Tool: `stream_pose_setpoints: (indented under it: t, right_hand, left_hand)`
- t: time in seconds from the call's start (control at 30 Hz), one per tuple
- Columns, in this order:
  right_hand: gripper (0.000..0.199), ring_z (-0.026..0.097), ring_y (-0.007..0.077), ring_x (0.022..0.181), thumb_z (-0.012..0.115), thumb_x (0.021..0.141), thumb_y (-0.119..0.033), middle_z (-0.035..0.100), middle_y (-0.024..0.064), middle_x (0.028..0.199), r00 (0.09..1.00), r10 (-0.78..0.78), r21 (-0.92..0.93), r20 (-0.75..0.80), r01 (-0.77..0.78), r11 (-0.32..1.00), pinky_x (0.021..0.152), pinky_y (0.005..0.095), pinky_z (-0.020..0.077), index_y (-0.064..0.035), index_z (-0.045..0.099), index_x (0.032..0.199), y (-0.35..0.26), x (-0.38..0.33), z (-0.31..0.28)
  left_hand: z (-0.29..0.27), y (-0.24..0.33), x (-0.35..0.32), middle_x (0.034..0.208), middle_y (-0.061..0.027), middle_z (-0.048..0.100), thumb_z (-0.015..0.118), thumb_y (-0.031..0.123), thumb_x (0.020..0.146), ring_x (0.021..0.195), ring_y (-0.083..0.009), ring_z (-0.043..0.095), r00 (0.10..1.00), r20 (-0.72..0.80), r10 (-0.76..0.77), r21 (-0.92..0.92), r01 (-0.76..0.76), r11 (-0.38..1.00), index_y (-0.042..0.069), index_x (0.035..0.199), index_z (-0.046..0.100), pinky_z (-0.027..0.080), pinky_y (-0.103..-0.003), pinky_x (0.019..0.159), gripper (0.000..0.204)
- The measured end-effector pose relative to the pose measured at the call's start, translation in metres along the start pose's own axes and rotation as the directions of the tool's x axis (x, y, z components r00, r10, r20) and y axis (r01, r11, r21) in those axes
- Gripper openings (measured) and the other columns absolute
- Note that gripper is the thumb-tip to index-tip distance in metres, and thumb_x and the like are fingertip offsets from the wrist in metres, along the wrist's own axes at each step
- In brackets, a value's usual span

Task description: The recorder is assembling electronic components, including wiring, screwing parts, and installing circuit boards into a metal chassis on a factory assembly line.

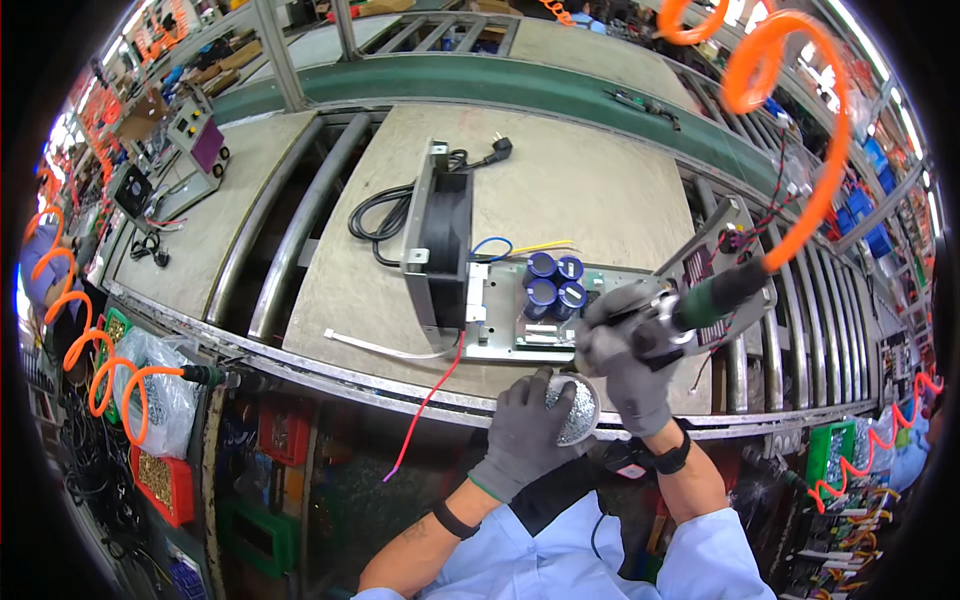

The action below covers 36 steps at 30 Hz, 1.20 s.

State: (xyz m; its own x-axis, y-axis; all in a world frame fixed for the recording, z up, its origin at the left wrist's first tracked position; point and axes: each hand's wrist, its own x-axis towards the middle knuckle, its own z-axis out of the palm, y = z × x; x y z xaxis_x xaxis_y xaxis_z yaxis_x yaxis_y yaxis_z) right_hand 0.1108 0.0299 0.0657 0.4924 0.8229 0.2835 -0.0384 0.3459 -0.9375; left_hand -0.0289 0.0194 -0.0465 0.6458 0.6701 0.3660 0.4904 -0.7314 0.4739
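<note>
My left hand, in a grey glove, is closed on the side of a small round bowl of silvery screws, with fingers over its rim. In a matching glove, my right hand wraps round a pneumatic screwdriver fed by an orange coiled hose. The tool's tip is hidden behind the hand. Just beyond both hands lies an open metal chassis with a circuit board and several blue capacitors. A black fan stands upright at its left end.
A wooden board carries the chassis on the roller conveyor. A black power cord and a red wire trail from the unit. Another partly built unit sits at left. Red and green bins hang below.
</note>
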Motion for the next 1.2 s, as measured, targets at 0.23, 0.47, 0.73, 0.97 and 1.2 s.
stream_pose_setpoints:
  t: [0.23,0.47,0.73,0.97,1.2]
  right_hand:
    - [0.020,0.068,0.0157,0.074,0.066,0.090,0.003,0.068,0.0119,0.096,0.968,-0.251,0.217,-0.014,0.248,0.944,0.057,0.0275,0.0534,-0.0021,0.062,0.108,-0.022,0.099,0.049]
    - [0.013,0.067,0.0136,0.065,0.067,0.085,0.004,0.067,0.0065,0.080,0.974,-0.225,0.011,-0.026,0.225,0.974,0.058,0.0276,0.0544,-0.0006,0.065,0.096,0.036,0.144,0.071]
    - [0.013,0.063,0.0117,0.067,0.066,0.084,0.004,0.066,0.0059,0.080,0.979,-0.187,-0.035,0.087,0.190,0.981,0.060,0.0270,0.0522,-0.0011,0.060,0.094,0.047,0.141,0.073]
    - [0.012,0.061,0.0115,0.067,0.066,0.083,0.006,0.060,0.0019,0.076,0.976,-0.178,-0.057,0.126,0.187,0.981,0.059,0.0275,0.0504,-0.0029,0.057,0.086,0.052,0.142,0.074]
    - [0.011,0.065,0.0124,0.066,0.067,0.083,0.004,0.064,0.0040,0.078,0.963,-0.238,-0.002,0.124,0.241,0.971,0.060,0.0284,0.0538,-0.0021,0.063,0.091,0.039,0.165,0.080]
  left_hand:
    - [-0.004,0.000,0.001,0.137,-0.0217,0.057,0.086,0.055,0.071,0.120,-0.0397,0.057,1.000,0.019,0.001,-0.034,0.000,0.999,0.009,0.136,0.062,0.050,-0.052,0.094,0.084]
    - [-0.003,-0.002,0.000,0.139,-0.0234,0.059,0.083,0.059,0.073,0.118,-0.0398,0.059,0.999,0.030,-0.021,-0.059,0.023,0.998,0.007,0.132,0.064,0.050,-0.052,0.094,0.081]
    - [-0.001,-0.003,0.000,0.138,-0.0209,0.058,0.082,0.062,0.073,0.117,-0.0359,0.059,1.000,0.026,0.001,-0.034,0.000,0.999,0.007,0.133,0.062,0.049,-0.049,0.091,0.084]
    - [-0.001,-0.003,0.000,0.136,-0.0204,0.058,0.082,0.061,0.073,0.117,-0.0364,0.058,1.000,0.022,-0.002,-0.038,0.003,0.999,0.008,0.134,0.062,0.049,-0.049,0.091,0.083]
    - [-0.004,-0.001,0.000,0.136,-0.0202,0.057,0.084,0.059,0.073,0.116,-0.0384,0.058,0.998,0.052,-0.021,-0.042,0.023,0.999,0.009,0.134,0.063,0.050,-0.050,0.091,0.082]
